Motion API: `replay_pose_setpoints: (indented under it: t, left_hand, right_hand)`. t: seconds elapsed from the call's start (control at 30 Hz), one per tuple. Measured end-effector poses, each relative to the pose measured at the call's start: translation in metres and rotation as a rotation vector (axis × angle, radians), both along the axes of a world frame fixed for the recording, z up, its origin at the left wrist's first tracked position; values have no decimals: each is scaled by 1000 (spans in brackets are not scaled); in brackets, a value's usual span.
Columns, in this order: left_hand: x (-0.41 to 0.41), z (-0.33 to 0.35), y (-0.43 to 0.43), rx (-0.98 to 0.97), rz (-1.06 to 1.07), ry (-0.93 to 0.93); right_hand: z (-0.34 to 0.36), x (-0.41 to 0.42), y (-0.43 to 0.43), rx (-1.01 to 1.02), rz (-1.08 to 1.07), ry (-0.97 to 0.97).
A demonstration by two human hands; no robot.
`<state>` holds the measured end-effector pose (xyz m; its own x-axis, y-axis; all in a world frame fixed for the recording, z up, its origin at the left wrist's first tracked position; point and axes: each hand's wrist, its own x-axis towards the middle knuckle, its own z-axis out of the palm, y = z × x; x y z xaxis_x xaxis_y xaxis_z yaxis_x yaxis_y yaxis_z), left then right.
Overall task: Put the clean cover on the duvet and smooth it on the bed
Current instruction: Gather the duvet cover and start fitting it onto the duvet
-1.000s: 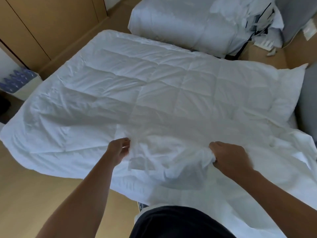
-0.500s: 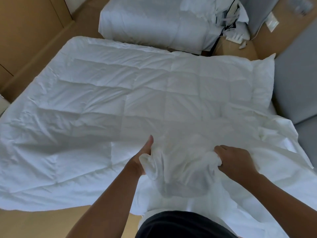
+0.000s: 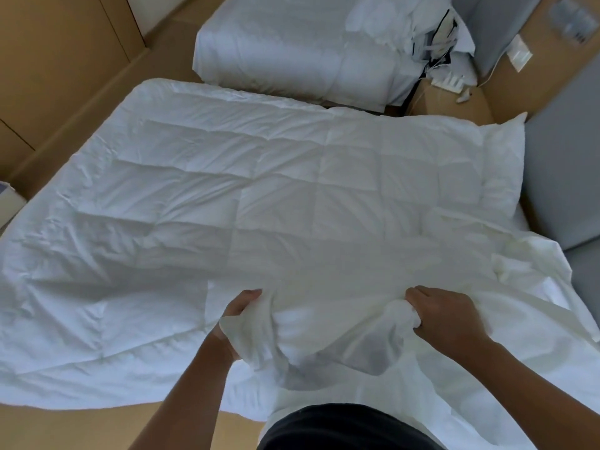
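- My left hand, at 7 o'clock of centre, has its fingers curled into a bunch of the cover. A fold of the cloth drapes over the wrist and hides most of the palm.
- My right hand, at 5 o'clock, is clenched round another bunch of the cover, knuckles up.
- Between the two hands the cover sags in a loose pouch. The rest of it trails off to 4 o'clock in crumpled folds.
- The duvet lies spread flat and quilted across the middle, running from 9 o'clock to 2 o'clock. The cover's near edge lies on top of it.
- A pillow sits at 2 o'clock, touching the duvet's far corner, with a grey headboard just beside it at 3 o'clock.
- A far bed stands at 12 o'clock with a heap of linen on its right end (dark straps run through the heap).
- A nightstand stands at 1 o'clock, between the far bed and the headboard.
- Wooden cupboards are at 10 o'clock, and floor shows at 8 o'clock.
- My dark clothing blocks the view at 6 o'clock.
- A wall plate at 1 o'clock is too blurred to read.
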<state>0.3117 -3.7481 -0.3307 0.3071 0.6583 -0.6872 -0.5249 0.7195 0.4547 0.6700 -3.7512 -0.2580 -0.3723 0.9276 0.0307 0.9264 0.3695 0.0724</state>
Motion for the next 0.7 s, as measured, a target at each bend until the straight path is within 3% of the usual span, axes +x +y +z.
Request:
replay_pose_setpoints:
  t: [0.13,0.27,0.4,0.53,0.7]
  left_hand:
    - [-8,-2,-10,62,66,-95]
    - [-14,-3,-13,-16,123,-129]
    - [-27,-10,-22,-54,-135,-16]
    - [-38,-11,-25,-11,-241,6]
    - [-30,-7,-16,152,-36,-89]
  right_hand:
    - [2,2,3,-57,-13,19]
    - [3,6,6,-43,13,16]
    - [7,7,7,-65,0,10]
    - [7,6,6,-50,14,-5]
    - [7,7,7,-63,-4,15]
